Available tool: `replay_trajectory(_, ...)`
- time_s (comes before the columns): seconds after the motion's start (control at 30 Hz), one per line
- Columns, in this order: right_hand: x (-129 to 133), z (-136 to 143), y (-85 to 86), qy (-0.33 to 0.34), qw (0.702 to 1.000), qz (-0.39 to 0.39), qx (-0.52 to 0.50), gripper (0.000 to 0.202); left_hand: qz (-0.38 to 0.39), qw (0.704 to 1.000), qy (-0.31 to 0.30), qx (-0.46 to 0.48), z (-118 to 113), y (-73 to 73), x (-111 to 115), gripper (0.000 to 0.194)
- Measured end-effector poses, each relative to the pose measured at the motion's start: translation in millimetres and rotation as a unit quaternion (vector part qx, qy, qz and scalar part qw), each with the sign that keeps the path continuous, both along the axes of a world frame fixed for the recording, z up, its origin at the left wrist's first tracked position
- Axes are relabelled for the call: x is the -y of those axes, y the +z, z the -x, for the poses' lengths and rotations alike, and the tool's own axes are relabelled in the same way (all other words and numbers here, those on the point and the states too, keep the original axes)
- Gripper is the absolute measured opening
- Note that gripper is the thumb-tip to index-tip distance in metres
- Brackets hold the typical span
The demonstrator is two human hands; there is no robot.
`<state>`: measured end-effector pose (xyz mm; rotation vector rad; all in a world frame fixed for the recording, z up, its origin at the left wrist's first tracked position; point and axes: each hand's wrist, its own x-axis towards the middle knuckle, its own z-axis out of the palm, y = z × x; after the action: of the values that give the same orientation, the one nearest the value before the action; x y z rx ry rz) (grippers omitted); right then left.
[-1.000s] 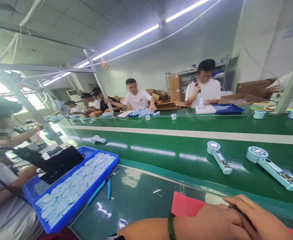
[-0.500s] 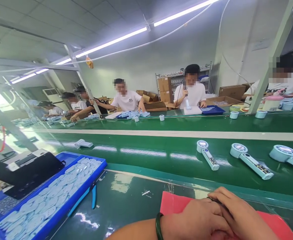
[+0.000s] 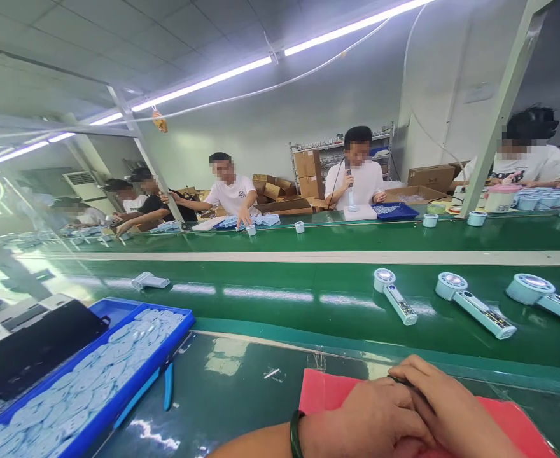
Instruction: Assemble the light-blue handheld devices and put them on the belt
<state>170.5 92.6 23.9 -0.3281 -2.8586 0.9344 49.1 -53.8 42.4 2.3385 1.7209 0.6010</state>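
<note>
My left hand and my right hand rest together on a red mat at the near edge of the green bench. The right hand's fingers lie over the left hand, and a small dark thing shows between them; I cannot tell what it is. A dark green bangle circles my left wrist. On the green conveyor belt beyond the mat lie three pale blue handheld fans: one, a second and a third.
A blue tray of several pale blue flat parts sits at the left, with blue-handled pliers beside it and a black box behind. A single fan part lies on the belt. Several people work across the line.
The view has swung to the right: the tray, pliers and fans have slid left in the picture, and a worker at the far right has come into view. My hands stay clasped on the mat.
</note>
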Motion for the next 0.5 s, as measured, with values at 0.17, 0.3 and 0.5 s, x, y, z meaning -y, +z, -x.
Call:
replay_trajectory(0.17, -0.8, -0.4, 0.2, 0.004, 1.0, 0.003, 0.008, 0.04, -0.003, 1.0, -0.005, -0.005, 0.0, -0.3, -0.1, 0.009)
replay_trajectory(0.3, -0.3, -0.7, 2.4, 0.004, 1.0, 0.011, 0.005, 0.041, -0.012, 1.0, -0.007, -0.002, 0.3, -2.8, -0.7, 0.009)
replay_trajectory(0.5, -3.9, -0.1, -1.2, 0.015, 1.0, 0.01, -0.002, 0.039, -0.024, 0.999, -0.021, 0.001, 2.4, -5.6, -0.6, 0.011)
